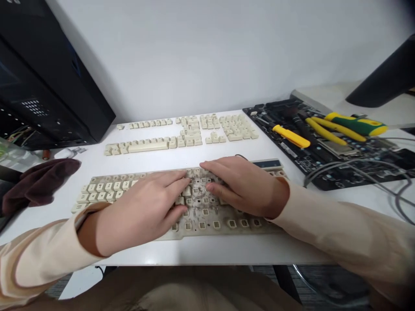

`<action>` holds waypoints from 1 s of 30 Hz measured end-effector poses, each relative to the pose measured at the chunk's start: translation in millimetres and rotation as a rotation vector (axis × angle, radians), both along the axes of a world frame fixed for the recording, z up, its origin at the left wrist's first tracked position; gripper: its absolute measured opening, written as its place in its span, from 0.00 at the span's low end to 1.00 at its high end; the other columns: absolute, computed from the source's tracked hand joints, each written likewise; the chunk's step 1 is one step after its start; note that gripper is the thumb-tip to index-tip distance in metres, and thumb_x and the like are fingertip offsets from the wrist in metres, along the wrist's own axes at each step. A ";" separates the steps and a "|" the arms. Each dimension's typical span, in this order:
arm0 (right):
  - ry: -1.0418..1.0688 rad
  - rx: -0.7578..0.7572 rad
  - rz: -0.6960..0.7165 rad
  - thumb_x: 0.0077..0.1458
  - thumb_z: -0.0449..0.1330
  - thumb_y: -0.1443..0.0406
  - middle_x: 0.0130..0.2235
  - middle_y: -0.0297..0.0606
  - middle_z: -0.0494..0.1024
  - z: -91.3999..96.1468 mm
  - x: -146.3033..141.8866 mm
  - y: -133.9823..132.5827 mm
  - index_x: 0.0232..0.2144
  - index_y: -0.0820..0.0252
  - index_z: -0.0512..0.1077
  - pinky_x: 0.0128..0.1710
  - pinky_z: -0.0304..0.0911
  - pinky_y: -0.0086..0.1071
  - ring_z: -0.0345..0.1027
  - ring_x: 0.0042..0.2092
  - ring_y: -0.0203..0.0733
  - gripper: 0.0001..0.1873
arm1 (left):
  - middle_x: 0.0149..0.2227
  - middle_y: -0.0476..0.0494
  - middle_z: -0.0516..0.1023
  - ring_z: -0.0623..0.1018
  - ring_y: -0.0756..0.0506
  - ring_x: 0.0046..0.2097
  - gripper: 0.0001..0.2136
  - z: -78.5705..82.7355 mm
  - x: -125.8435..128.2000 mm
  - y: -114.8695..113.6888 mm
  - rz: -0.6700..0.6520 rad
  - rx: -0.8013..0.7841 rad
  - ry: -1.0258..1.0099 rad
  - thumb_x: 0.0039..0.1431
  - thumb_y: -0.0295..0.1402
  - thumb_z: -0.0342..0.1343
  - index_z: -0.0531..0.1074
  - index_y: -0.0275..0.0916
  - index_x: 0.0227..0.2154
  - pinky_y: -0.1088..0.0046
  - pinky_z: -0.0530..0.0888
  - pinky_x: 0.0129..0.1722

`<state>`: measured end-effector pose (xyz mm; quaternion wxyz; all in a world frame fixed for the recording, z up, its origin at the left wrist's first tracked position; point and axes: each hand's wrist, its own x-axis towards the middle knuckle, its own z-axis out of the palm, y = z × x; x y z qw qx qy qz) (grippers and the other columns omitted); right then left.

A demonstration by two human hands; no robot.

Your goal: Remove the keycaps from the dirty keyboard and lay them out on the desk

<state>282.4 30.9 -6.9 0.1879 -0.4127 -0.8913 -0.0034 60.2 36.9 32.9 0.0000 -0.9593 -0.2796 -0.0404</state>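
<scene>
An old beige keyboard [207,216] lies on the white table, with many keycaps off and dirty bare switch posts showing in its middle and right parts. My left hand [145,207] rests on its centre, fingers bent and pinching a keycap [187,191] that sits on the board. My right hand [240,183] lies over the keyboard just right of it, fingers curled down onto the posts; what is under its fingertips is hidden. Removed keycaps [184,134] lie in rows behind the keyboard.
A black computer case [42,82] stands at the back left, a dark brown cloth [39,181] in front of it. At the right lies a black motherboard [340,155] with a yellow-handled tool [291,136], yellow-green pliers [353,125] and grey cables [372,172].
</scene>
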 end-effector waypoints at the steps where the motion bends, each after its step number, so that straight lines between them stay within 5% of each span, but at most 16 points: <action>1: 0.005 -0.004 0.001 0.62 0.43 0.59 0.42 0.52 0.75 -0.2 0.3 -0.2 0.47 0.71 0.67 0.38 0.64 0.43 0.70 0.41 0.52 0.23 | 0.52 0.34 0.71 0.72 0.39 0.51 0.18 -3.3 -1.7 -1.6 0.004 0.019 -0.016 0.60 0.34 0.47 0.66 0.32 0.51 0.60 0.72 0.49; 13: -0.048 -0.145 -0.050 0.60 0.46 0.59 0.43 0.51 0.74 4.9 -1.7 -1.4 0.45 0.68 0.68 0.40 0.61 0.43 0.67 0.43 0.52 0.19 | 0.53 0.38 0.71 0.72 0.42 0.53 0.23 -15.4 -6.4 -1.7 0.107 -0.050 -0.125 0.58 0.44 0.52 0.67 0.35 0.52 0.63 0.71 0.53; 22: -0.047 -0.188 -0.070 0.60 0.47 0.60 0.43 0.50 0.73 5.8 -3.6 -1.6 0.43 0.67 0.68 0.41 0.59 0.41 0.66 0.43 0.51 0.18 | 0.50 0.25 0.71 0.73 0.36 0.52 0.18 -17.7 2.4 -7.5 -0.061 0.245 0.029 0.62 0.31 0.44 0.68 0.22 0.48 0.57 0.73 0.50; 30: -0.064 -0.211 -0.084 0.60 0.48 0.60 0.44 0.48 0.73 7.5 -4.7 -2.5 0.43 0.67 0.68 0.44 0.58 0.41 0.65 0.46 0.50 0.17 | 0.49 0.23 0.72 0.73 0.34 0.50 0.18 -20.1 5.7 -9.8 -0.087 0.347 0.069 0.63 0.31 0.42 0.67 0.19 0.47 0.56 0.73 0.49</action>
